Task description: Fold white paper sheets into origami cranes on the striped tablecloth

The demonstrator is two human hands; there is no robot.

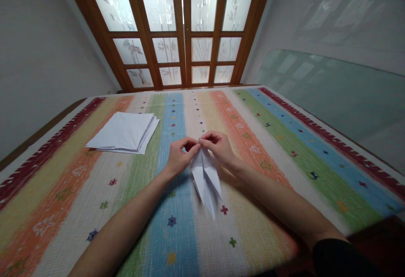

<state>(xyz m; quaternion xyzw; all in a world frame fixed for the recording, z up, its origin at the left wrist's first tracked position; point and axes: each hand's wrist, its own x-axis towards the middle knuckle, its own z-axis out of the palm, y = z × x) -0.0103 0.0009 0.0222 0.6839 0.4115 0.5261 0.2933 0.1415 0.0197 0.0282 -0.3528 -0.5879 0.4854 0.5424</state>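
A folded white paper (205, 180) hangs just over the tablecloth, its pointed flaps spread toward me. My left hand (182, 154) pinches its far tip between thumb and forefinger. From the other side my right hand (219, 147) pinches the same tip, and the two thumbs nearly meet there. The fingers hide the very end of the tip. To the left of my hands lies a stack of white paper sheets (123, 130), with edges slightly out of line.
A striped, patterned tablecloth (172, 222) covers the table. Wooden doors with frosted panes (164, 51) stand beyond its far edge. A pale glass panel (332, 95) leans along the right wall, and a grey wall (38, 44) rises on the left.
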